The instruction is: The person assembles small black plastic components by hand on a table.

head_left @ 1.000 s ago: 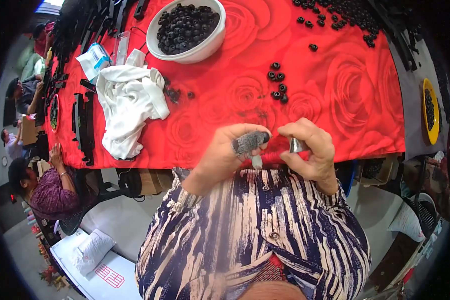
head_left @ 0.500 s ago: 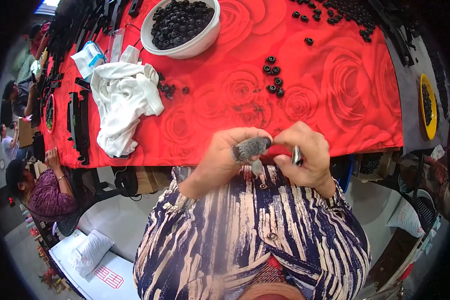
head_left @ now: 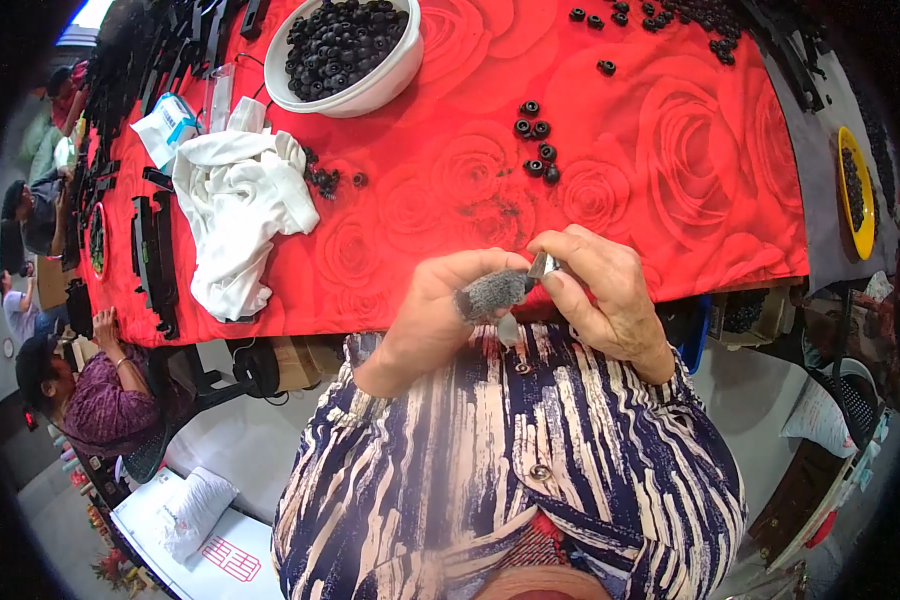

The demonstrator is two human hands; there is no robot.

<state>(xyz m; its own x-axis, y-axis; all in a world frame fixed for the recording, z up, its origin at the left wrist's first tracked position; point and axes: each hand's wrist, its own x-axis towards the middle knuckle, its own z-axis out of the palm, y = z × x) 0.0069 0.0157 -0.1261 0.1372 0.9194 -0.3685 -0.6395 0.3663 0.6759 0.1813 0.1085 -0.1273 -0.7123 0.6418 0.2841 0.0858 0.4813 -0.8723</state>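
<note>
Just in front of my body, at the table's near edge, my left hand (head_left: 422,318) is closed in a pinch on a small black round piece (head_left: 529,284). A grey fabric finger cover (head_left: 492,295) wraps one of its fingers, and a pale tip shows below it. My right hand (head_left: 612,302) grips a small silver metal tool (head_left: 542,264) between thumb and fingers, its end against or very close to the black piece. Fingers hide much of both things. Beyond the hands, several loose black ring-shaped pieces (head_left: 540,130) lie on the red rose-patterned cloth (head_left: 660,200).
A white bowl (head_left: 410,65) of black pieces stands at the far side. Left of it lie a crumpled white cloth (head_left: 235,215), a tissue pack (head_left: 168,128) and long black parts (head_left: 154,262). More pieces and a yellow plate (head_left: 867,235) are rightward. Another person (head_left: 100,395) sits at left.
My right hand has shifted up and left, bringing the silver tool from inside its fingers to the black piece. My left hand stays almost in place. The whole view has shifted slightly.
</note>
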